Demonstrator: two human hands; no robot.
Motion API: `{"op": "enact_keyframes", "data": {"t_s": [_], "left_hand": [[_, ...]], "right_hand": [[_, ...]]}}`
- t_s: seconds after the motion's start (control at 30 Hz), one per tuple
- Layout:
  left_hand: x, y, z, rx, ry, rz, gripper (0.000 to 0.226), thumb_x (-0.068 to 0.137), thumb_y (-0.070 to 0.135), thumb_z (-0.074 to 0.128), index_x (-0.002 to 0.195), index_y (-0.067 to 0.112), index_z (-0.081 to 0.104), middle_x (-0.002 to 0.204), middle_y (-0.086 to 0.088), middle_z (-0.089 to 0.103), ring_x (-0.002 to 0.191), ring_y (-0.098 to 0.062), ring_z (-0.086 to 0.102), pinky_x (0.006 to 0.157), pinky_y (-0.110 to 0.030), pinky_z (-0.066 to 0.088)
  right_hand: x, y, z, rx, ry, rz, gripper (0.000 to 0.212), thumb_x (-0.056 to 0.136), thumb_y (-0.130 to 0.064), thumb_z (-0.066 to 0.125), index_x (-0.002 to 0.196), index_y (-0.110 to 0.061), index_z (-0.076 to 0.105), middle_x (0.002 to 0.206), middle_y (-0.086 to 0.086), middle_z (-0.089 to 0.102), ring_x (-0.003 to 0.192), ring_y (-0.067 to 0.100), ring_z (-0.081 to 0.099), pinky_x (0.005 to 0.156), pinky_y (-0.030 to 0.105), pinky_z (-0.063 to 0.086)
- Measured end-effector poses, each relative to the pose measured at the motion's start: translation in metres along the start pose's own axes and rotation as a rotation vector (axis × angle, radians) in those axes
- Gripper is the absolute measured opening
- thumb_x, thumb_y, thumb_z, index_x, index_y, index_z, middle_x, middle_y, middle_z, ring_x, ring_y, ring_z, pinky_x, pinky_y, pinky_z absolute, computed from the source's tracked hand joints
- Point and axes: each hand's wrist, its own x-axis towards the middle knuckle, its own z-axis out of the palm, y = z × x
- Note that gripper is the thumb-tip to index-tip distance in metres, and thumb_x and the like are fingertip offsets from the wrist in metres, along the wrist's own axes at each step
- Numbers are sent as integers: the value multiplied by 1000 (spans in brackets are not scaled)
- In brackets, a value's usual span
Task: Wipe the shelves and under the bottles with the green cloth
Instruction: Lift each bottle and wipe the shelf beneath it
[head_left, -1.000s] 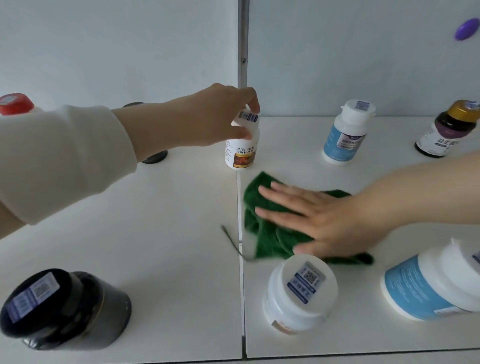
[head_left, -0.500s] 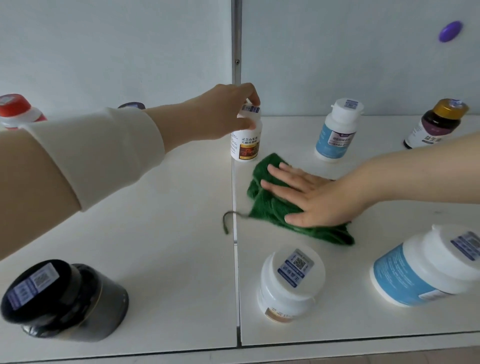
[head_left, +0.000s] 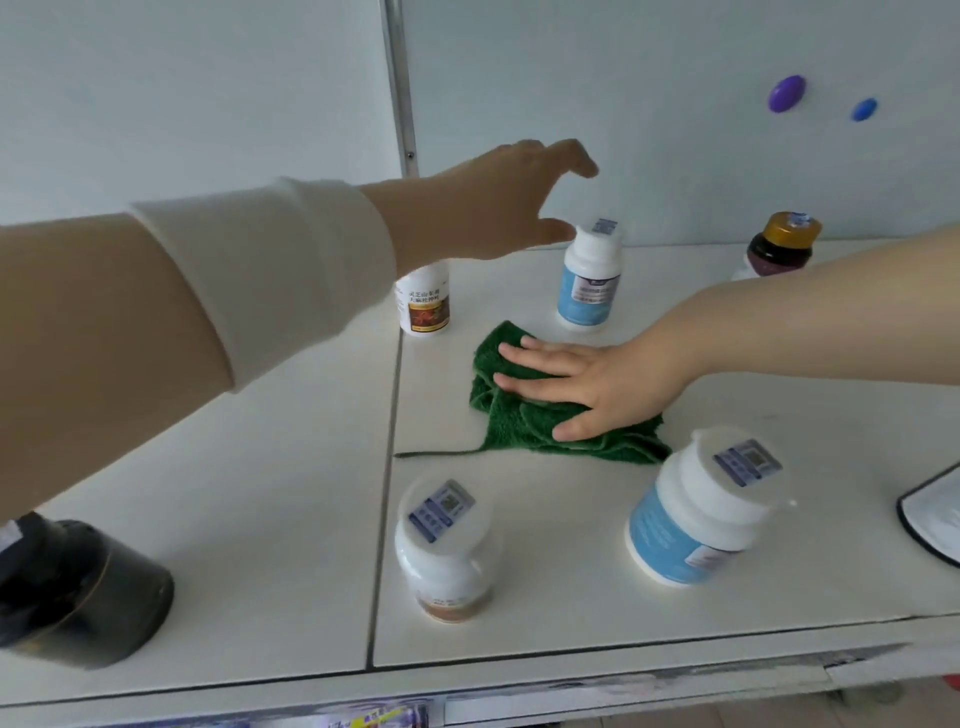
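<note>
Dark round plastic jar (head_left: 78, 597) stands at the left front of the white shelf (head_left: 260, 493). Left hand (head_left: 498, 202) hovers in the air, fingers spread, gripping nothing. Its wrist hides the top of a small white bottle with a brown-red label (head_left: 426, 306). Crumpled green terry cloth (head_left: 524, 421) lies mid-shelf, right of the panel seam. Right hand (head_left: 597, 387) presses on it, fingers flat and straight. Small white blue-labelled bottle (head_left: 589, 291) stands just behind.

your cloth (head_left: 519, 426) is dark green, your shelf (head_left: 260, 493) white; the small bottle (head_left: 589, 296) is white with a blue label, the jar (head_left: 93, 597) black, your sleeve (head_left: 280, 270) cream.
</note>
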Motion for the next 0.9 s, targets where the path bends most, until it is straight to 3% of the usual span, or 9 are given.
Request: {"op": "enact_keyframes", "data": {"t_s": [0.17, 0.3, 0.47, 0.53, 0.63, 0.73, 0.9], "left_hand": [[28, 37, 24, 1, -70, -45, 55, 91, 31, 50, 141, 24, 29, 139, -10, 41, 124, -25, 44, 96, -29, 32], [37, 44, 33, 42, -99, -111, 45, 92, 27, 50, 135, 24, 40, 133, -9, 48, 122, -24, 44, 97, -31, 33], [38, 44, 42, 57, -70, -181, 37, 90, 18, 52, 126, 24, 51, 124, -8, 51, 116, -25, 46, 90, -29, 34], [40, 44, 42, 54, -61, -206, 37, 89, 17, 53, 126, 25, 51, 124, -7, 51, 116, -24, 46, 90, -29, 35], [42, 42, 42, 41, -55, -230, 38, 89, 17, 54, 125, 25, 52, 124, -7, 51, 117, -24, 46, 92, -32, 36], [46, 37, 39, 51, -27, -251, 38, 89, 17, 54, 127, 25, 52, 125, -8, 51, 118, -24, 46, 94, -32, 36], [50, 27, 24, 92, 26, -280, 37, 91, 21, 53, 128, 25, 51, 128, -10, 51, 118, -26, 46, 87, -30, 34]], "right_hand": [[-12, 25, 4, -25, 47, -121, 65, 97, -37, 29, 141, -33, -19, 149, -6, -33, 138, 12, -27, 115, 33, -8], [-25, 37, 20, -54, 56, -145, 67, 96, -40, 30, 141, -33, -19, 149, -6, -34, 138, 13, -29, 114, 35, -10], [-61, 62, 54, -113, 21, -223, 70, 95, -37, 35, 142, -31, -17, 149, -4, -35, 137, 13, -30, 103, 15, -13], [-68, 76, 62, -126, 19, -242, 70, 95, -39, 33, 141, -31, -19, 148, -5, -36, 137, 10, -31, 102, 14, -16], [-63, 96, 63, -124, 76, -184, 66, 97, -36, 27, 137, -28, -24, 147, -4, -36, 137, 11, -30, 110, 20, -14], [-44, 115, 54, -112, 152, -33, 59, 99, -31, 21, 144, -21, -16, 145, -2, -37, 137, 19, -30, 115, 32, -12], [-11, 126, 27, 144, 267, 224, 60, 97, -43, 15, 143, -23, -18, 152, 3, -28, 140, 18, -25, 117, 39, -8]]}}
